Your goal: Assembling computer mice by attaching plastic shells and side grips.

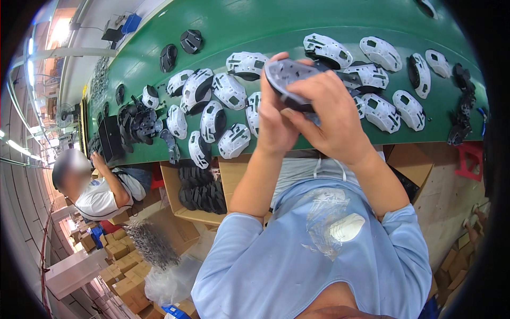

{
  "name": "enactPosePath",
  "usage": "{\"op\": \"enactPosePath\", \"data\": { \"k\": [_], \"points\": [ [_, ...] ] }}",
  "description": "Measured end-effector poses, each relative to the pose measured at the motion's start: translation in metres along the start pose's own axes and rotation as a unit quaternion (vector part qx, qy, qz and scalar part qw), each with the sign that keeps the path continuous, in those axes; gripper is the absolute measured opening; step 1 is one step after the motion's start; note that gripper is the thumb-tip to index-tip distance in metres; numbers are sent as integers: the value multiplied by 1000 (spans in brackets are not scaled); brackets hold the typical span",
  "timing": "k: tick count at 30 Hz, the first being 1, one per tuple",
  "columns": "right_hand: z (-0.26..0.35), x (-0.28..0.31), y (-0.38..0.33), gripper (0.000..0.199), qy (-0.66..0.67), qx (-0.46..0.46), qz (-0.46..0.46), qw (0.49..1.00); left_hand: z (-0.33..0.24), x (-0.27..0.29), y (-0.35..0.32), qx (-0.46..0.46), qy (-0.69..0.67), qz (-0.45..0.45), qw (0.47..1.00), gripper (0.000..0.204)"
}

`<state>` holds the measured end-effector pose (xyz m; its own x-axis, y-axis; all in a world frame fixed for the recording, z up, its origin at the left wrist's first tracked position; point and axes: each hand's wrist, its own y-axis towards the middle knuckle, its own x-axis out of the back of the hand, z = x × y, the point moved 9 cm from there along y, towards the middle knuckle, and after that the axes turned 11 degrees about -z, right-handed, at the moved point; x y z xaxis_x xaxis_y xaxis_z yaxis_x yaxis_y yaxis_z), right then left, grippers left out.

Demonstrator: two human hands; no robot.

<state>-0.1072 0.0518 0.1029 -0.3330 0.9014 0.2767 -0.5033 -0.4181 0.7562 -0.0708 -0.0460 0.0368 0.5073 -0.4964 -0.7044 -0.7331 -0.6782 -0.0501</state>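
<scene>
Above the near part of the green table I hold up a curved, dark grey shell (282,73) with small slots and a black rim. My left hand (276,119) supports it from the left, its fingers reaching up behind. From the right, my right hand (336,109) presses its fingers across the piece, thumb beneath. Both hands are closed on it, and its underside is mostly hidden. Behind them lie several white slotted shells with black parts, including a long white shell (328,49) and a smaller white shell (234,141) near the front edge.
Dark parts (139,122) are heaped at the left of the green table (276,26); another dark row (461,103) lies right. A cardboard box (178,183) below holds black parts. A co-worker (103,186) sits at left. A red stool (470,159) stands at right.
</scene>
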Motion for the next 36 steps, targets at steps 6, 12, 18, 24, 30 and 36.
{"op": "enactPosePath", "data": {
  "k": [6,12,18,24,30,36],
  "points": [
    [20,33,3,39,98,14,-27,995,9,19,6,94,-169,7,981,85],
    [-42,45,-36,24,162,-194,-37,967,13,23,7,111,-123,0,986,98],
    [-40,21,-50,24,180,-223,13,958,24,24,11,186,-119,66,973,102],
    [-41,11,-61,27,186,-211,47,958,50,34,16,308,-111,75,942,93],
    [-36,10,-57,25,191,-199,45,960,59,32,12,339,-178,99,918,90],
    [-30,7,-53,23,200,-175,64,962,58,40,15,332,-138,68,931,79]
  ]
}}
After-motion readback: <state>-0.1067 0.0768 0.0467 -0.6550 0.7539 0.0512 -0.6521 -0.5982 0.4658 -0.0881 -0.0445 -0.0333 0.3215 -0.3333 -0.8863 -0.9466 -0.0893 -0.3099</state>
